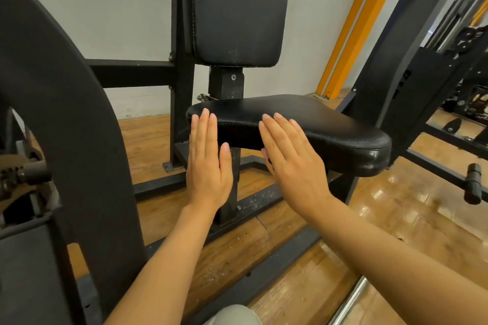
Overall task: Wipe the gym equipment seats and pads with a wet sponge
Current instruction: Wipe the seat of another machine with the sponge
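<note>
Both the left hand (208,163) and the right hand (293,163) are held flat with straight fingers, nothing gripped, in front of the black padded seat (317,124); whether they touch it cannot be told. The seat is mounted on a black steel frame (227,84) below an upright back pad (237,10). A glossy wooden floor (396,221), a pale wall (105,8) and an orange post (353,34) are seen around it.

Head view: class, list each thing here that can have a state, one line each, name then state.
Left hand: open, fingers straight, holding nothing.
Right hand: open, fingers straight, no sponge visible.
Seat pad: black, level, scuffed at its right corner.
Back pad: upright, scuffed near its lower edge.
Wooden floor: glossy.
</note>
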`<state>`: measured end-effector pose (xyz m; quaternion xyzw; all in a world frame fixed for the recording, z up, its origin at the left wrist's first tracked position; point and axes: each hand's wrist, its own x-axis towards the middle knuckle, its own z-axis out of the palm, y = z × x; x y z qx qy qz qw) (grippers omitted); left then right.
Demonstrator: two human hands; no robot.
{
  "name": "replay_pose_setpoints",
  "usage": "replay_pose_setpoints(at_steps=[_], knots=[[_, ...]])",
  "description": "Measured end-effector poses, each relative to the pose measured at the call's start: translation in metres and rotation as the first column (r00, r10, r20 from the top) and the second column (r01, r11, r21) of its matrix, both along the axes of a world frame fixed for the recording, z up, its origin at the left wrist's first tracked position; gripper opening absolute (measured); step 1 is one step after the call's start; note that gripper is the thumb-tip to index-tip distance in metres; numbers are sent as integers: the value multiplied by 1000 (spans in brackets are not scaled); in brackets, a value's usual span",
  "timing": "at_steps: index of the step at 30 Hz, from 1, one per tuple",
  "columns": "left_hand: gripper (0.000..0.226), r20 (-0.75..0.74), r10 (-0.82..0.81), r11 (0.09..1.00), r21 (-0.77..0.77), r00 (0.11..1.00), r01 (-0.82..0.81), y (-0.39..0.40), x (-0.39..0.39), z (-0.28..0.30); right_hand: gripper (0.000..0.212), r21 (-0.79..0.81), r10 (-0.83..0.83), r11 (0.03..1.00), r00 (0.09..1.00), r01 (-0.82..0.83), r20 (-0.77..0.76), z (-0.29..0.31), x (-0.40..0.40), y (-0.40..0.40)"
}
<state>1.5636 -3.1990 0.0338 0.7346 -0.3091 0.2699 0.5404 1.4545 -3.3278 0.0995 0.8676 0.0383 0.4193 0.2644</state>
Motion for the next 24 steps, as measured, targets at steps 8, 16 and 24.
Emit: replay_pose_setpoints(at_steps=[8,16,24], knots=[[57,-28,-4,1000,13,1000,4,-1,-2,3,49,-53,-38,998,999,39,27,12,-73,-28],[58,6,30,999,32,1000,-30,-2,0,0,58,-158,-51,987,996,39,-69,7,-11,-8],[59,9,78,995,58,997,-79,-2,-5,5,61,-95,-92,992,992,83,-89,15,-17,-2]])
